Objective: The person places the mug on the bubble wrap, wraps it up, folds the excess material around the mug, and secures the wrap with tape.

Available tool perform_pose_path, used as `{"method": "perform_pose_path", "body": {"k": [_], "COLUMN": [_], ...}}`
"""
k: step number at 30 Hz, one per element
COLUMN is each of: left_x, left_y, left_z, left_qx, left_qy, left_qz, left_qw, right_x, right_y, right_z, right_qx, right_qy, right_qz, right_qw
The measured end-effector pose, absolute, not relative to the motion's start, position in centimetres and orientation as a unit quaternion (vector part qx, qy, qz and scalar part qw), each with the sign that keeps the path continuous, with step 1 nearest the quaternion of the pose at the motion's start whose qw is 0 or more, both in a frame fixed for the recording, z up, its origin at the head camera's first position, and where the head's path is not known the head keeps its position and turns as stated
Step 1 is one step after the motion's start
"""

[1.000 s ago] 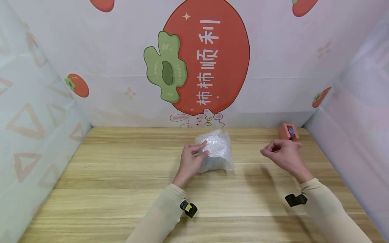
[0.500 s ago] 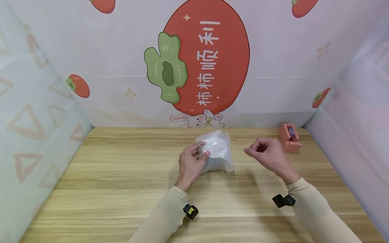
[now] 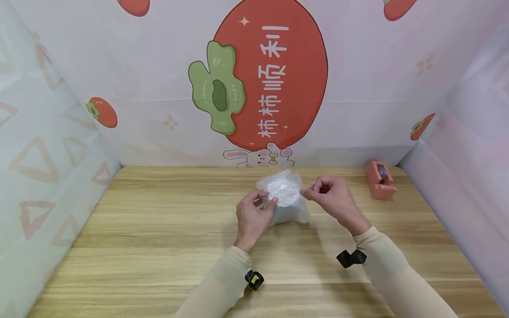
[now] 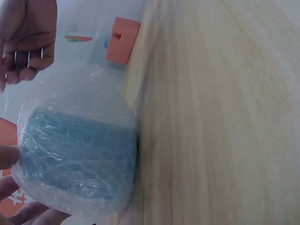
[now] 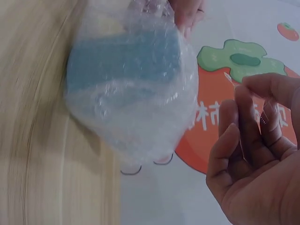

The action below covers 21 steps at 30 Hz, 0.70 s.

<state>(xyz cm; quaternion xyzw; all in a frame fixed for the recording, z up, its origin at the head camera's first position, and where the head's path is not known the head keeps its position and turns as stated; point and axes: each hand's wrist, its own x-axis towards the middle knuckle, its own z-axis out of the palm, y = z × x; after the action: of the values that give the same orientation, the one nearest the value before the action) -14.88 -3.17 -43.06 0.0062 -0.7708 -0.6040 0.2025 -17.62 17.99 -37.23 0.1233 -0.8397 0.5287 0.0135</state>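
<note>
A package (image 3: 289, 211) in clear bubble wrap sits on the wooden table in the head view. Through the wrap a blue, block-like thing (image 4: 77, 154) shows; its kind is hard to tell. My left hand (image 3: 253, 218) holds the package's left side, thumb and fingers on the wrap. At its right edge, my right hand (image 3: 336, 201) is raised just above the table. In the right wrist view, thumb and forefinger pinch a small strip of clear tape (image 5: 228, 77), most of it hard to see. Whether the strip touches the wrap cannot be told.
A pink tape dispenser (image 3: 382, 190) stands at the table's back right, beyond my right hand. Printed cloth walls (image 3: 358, 88) enclose the back and sides of the wooden table (image 3: 167, 207).
My right hand has moved left from beside the tape dispenser to the package's right edge. My left hand keeps hold of the package, which has turned or shifted very slightly.
</note>
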Motion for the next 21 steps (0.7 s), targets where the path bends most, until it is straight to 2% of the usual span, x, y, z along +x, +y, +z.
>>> {"method": "perform_pose_path", "body": {"k": [9, 21], "left_x": [-14.4, -13.7], "left_y": [-2.9, -2.2], "left_z": [-43.2, -43.0], "left_qx": [-0.034, -0.097], "left_qy": [-0.815, -0.873], "left_qz": [-0.519, -0.394], "left_qw": [0.255, 0.27], "right_x": [-18.2, -18.2], "right_y": [15.8, 14.2], "right_z": [-37.6, -37.9], "right_qx": [0.123, 0.1], "right_qy": [-0.819, -0.821], "right_qz": [0.56, 0.563], "right_qw": [-0.005, -0.008]}}
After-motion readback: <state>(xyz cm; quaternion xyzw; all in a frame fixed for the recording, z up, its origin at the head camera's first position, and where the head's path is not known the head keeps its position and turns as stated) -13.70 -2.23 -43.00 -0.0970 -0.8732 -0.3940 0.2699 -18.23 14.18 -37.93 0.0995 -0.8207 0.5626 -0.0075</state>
